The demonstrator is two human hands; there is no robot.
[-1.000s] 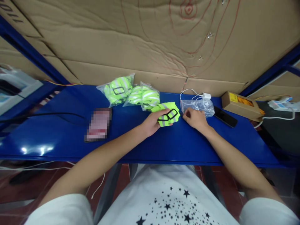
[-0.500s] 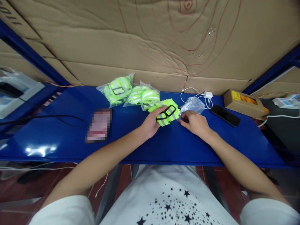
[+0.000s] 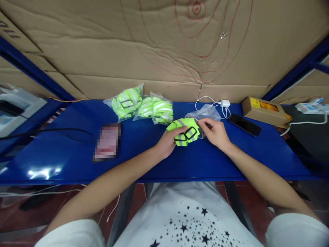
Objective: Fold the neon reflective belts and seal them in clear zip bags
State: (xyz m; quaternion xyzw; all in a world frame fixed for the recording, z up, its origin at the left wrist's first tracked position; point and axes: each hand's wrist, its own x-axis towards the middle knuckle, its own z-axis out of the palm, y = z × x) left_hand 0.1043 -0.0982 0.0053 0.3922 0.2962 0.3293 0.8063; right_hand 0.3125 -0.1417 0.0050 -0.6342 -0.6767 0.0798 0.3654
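Note:
My left hand is wrapped round a folded neon-yellow reflective strap bundle with grey stripes and black buckles, its thumb lying on top. Just right of the bundle, my right hand pinches the edge of a clear plastic bag. The bag's mouth lies against the bundle's right side, and the rest of it spreads out behind on the blue table. Behind my left hand lie bagged yellow bundles: one with a buckle showing and others beside it.
A black phone lies right of my right hand, near a white charger with cable and an open cardboard box. A blurred-out flat object lies at left. Cardboard walls off the back.
The bundle has moved slightly towards me. My right hand has shifted up along the bag, whose mouth now lies closer against the bundle. The whole view has tilted a little.

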